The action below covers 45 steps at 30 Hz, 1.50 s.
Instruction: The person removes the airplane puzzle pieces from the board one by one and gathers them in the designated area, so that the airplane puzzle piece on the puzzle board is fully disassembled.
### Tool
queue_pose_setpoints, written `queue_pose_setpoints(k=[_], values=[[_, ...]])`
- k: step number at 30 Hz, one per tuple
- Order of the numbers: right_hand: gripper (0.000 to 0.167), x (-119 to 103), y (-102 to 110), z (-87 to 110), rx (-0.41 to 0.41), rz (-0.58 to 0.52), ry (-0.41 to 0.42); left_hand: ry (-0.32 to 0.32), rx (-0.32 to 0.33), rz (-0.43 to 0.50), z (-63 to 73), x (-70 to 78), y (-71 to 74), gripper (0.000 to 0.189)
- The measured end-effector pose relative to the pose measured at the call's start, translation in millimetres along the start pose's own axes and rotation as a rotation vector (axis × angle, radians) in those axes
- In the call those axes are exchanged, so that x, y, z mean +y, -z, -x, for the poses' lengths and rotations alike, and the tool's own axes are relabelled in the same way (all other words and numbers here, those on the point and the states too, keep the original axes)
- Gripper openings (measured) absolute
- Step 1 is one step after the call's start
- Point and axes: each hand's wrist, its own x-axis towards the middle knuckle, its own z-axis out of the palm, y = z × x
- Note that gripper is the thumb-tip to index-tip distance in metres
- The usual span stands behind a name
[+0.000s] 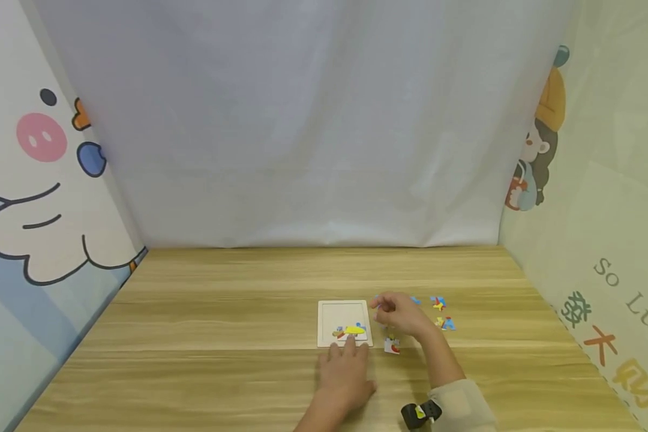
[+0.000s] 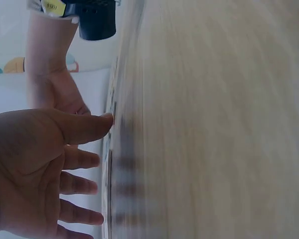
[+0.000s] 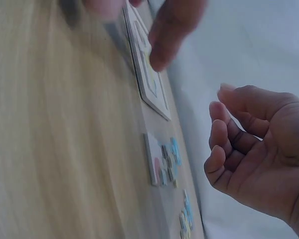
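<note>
A square wooden puzzle tray (image 1: 324, 324) lies on the table, with coloured jigsaw pieces (image 1: 354, 330) in its lower right part. My left hand (image 1: 345, 375) reaches in from the near side, fingers spread and fairly straight, fingertips at the tray's near edge and those pieces. My right hand (image 1: 402, 315) hovers just right of the tray with loosely bent fingers. In the right wrist view, nothing shows between the thumb and fingers of this right hand (image 3: 259, 134). Below it sits a loose puzzle piece (image 1: 392, 345) with a red patch; the hand partly hides other pieces.
Further loose pieces lie to the right, among them a blue, red and yellow one (image 1: 438, 303) and another pair (image 1: 446, 324). A pale curtain (image 1: 313, 150) hangs behind the wooden table (image 1: 205, 324). Printed panels stand at both sides. A black device (image 1: 421, 414) is at the right wrist.
</note>
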Motion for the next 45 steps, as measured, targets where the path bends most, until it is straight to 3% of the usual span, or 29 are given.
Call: queue_pose_setpoints(k=[7, 13, 22, 33, 38, 45], values=[[0.022, 1.5, -11.3, -14.7, -0.002, -0.003, 0.018, 0.016, 0.037, 0.002, -9.9, 7.2, -5.8, 0.072], [0.02, 6.7, -22.0, -27.6, -0.033, 0.002, 0.016, 0.029, 0.026, -0.025, -10.0, 7.0, -9.7, 0.07], [0.017, 6.6, -35.5, -43.6, -0.2, 0.029, 0.069, 0.04, -0.019, -0.105, -9.4, 8.8, -13.0, 0.068], [0.018, 2.5, -34.7, -54.4, -0.357, 0.107, 0.055, 0.033, -0.065, -0.077, -6.1, 9.0, -9.5, 0.066], [0.018, -0.7, -35.7, -55.1, -0.391, 0.126, 0.022, 0.036, -0.07, -0.044, -5.1, 8.5, -8.0, 0.067], [0.014, -3.8, -38.0, -56.1, -0.428, 0.203, 0.032, 0.043, -0.061, -0.07, -3.9, 9.7, -7.5, 0.067]])
